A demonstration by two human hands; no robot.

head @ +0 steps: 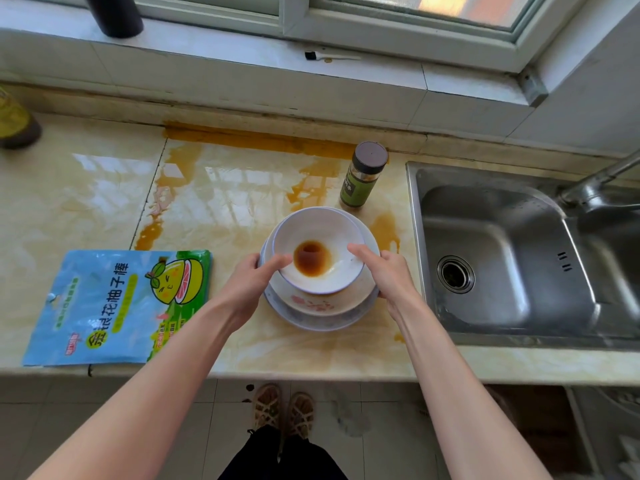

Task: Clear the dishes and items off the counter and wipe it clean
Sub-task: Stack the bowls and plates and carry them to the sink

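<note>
A stack of white dishes sits on the counter (86, 188) near the sink. The top bowl (325, 233) holds a brown sauce puddle and is tilted inside a flowered bowl (311, 304), which rests on a plate (311, 323). My left hand (254, 282) grips the stack's left rim, thumb over the top bowl's edge. My right hand (384, 271) grips the right rim the same way. Brown sauce stains (249, 138) spread over the counter behind the stack. A spice jar (363, 174) with a brown lid stands just behind the dishes.
A blue snack bag (117, 306) lies flat at the counter's front left. A steel sink (512, 254) with a tap (595, 181) is on the right. A dark bottle (114, 15) stands on the windowsill, and a yellow-green object (14, 123) sits at the far left.
</note>
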